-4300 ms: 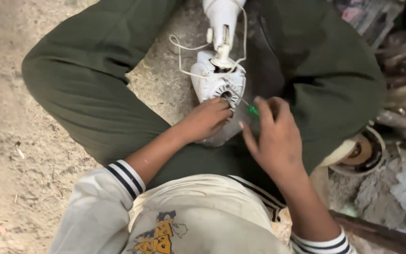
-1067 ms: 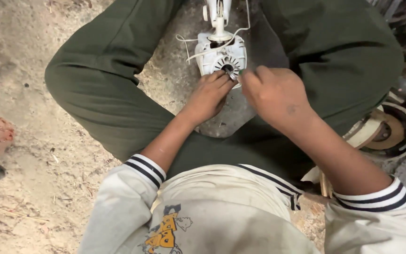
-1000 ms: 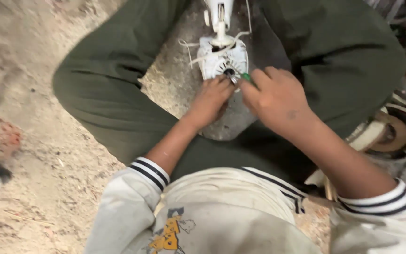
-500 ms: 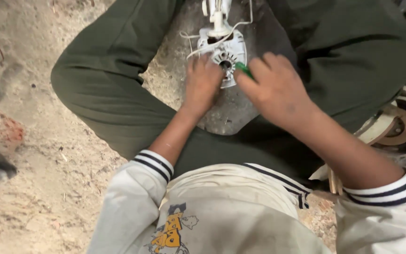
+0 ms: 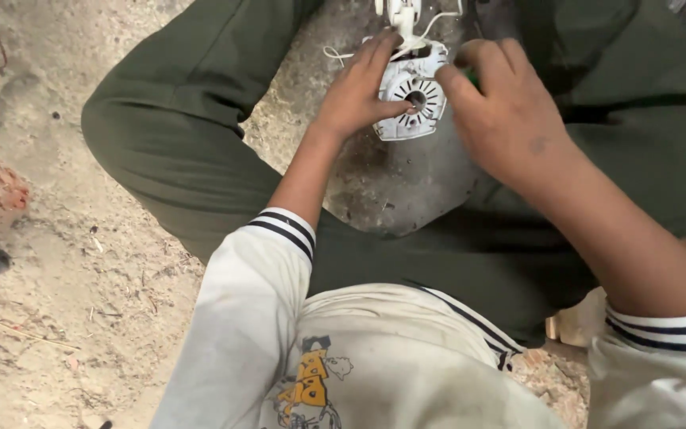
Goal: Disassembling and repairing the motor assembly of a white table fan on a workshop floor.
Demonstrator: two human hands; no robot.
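1. Between the crossed legs in dark green trousers (image 5: pixel 176 135), on a patch of stained grey concrete floor (image 5: pixel 395 187), lay a round white plastic motor housing with radial vent slots (image 5: pixel 414 99); no box, tray or other container showed in the view.
2. A white plastic neck piece (image 5: pixel 402 14) rose from the far side of the housing, and thin white wires (image 5: pixel 343 56) looped out beside it.
3. The left hand (image 5: pixel 359 95) rested on the left half of the housing, fingers spread and partly open, the fingertips (image 5: pixel 387 48) pressing its upper rim and the thumb lying across the vents toward the centre hole.
4. The right hand (image 5: pixel 506 119) sat just right of the housing, touching its edge, the fingers curled nearly shut around a small green object (image 5: pixel 472 77) of which only a sliver showed; what it was could not be told.
5. The housing thus lay between both hands, under the left one and beside the right.
6. Sandy, littered ground (image 5: pixel 65 262) spread out to the left, and white sleeves with dark striped cuffs (image 5: pixel 279 234) covered both forearms.
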